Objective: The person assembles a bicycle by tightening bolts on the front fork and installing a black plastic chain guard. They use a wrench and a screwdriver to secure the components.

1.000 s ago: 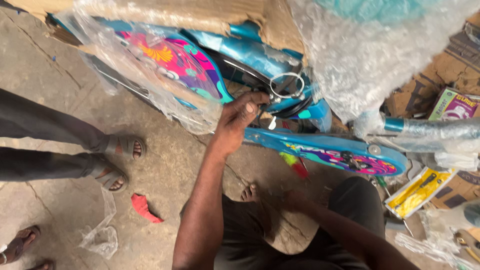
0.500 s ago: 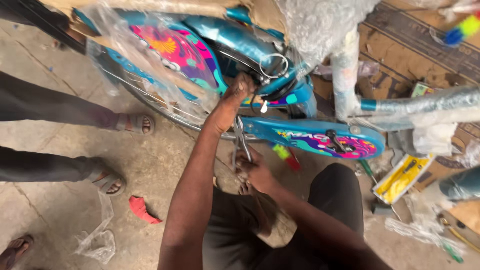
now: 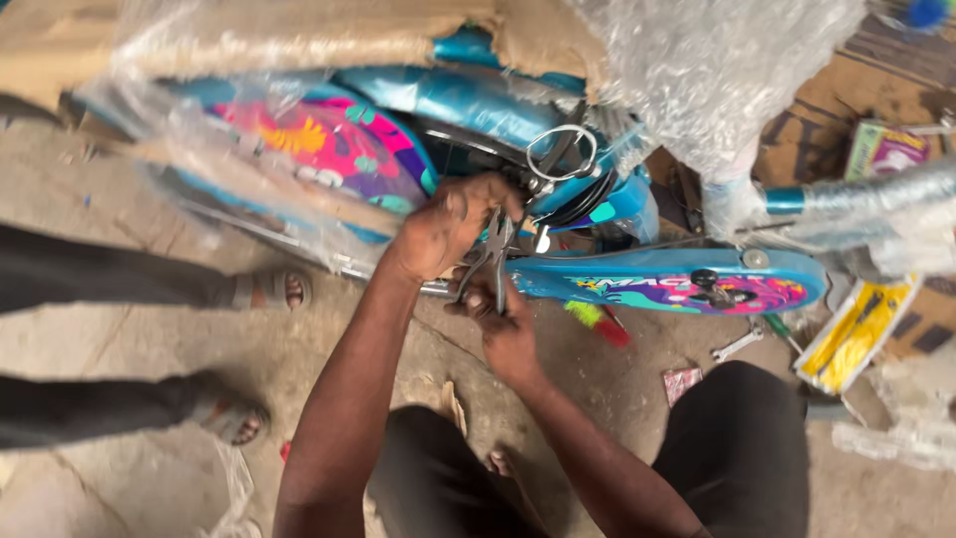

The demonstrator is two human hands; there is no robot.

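A small blue bicycle (image 3: 478, 100) with bright floral panels lies partly wrapped in clear plastic and cardboard. My left hand (image 3: 448, 224) grips the frame near the hub, fingers curled over the metal parts. Just below it, my right hand (image 3: 503, 324) holds a pair of pliers (image 3: 495, 257) with its jaws up against the bicycle. The blue chain guard (image 3: 677, 284) with a pink and purple print runs to the right of the pliers.
Another person's sandalled feet (image 3: 269, 291) stand at the left on the concrete floor. A spanner (image 3: 735, 346), a red and green tool (image 3: 597, 323), a yellow packet (image 3: 856, 334) and bubble wrap (image 3: 717, 70) lie at the right. My knees are below.
My right hand has come up from near my knee with the pliers and now sits just under my left hand at the bicycle. The view has moved closer.
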